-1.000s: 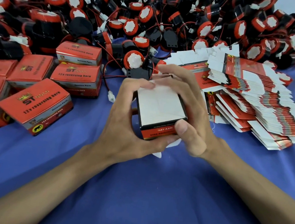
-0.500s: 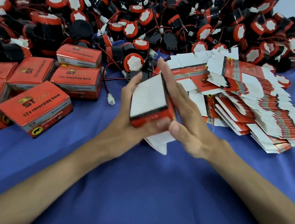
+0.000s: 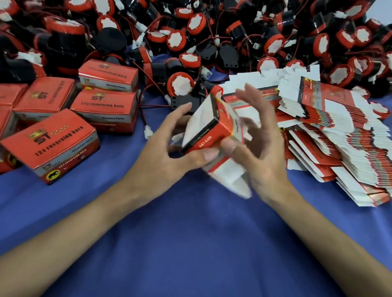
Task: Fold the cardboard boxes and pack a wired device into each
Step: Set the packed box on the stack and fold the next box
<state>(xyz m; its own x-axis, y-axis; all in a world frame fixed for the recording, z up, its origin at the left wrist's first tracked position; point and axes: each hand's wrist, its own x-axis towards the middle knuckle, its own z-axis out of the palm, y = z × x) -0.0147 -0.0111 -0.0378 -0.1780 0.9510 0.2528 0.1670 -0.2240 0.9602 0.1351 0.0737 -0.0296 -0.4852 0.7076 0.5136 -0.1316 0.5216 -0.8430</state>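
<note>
Box [image 3: 210, 130] now tilted, left hand [image 3: 172, 155] gripping it, right hand [image 3: 262, 141] lifted off, fingers spread

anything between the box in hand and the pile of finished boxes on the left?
Nothing visible. The box is held in the left hand, with the right hand open beside it. Bare blue cloth lies between it and the finished boxes; a white wire connector lies on it, further back.

The scene is evenly and brightly lit from above, with only soft shadows cast on the blue cloth [image 3: 189, 258]. Motion blur is seen on the right hand [image 3: 260, 141] and along the upper left of the frame. Wide-angle bending is noticed at the edges.
</note>
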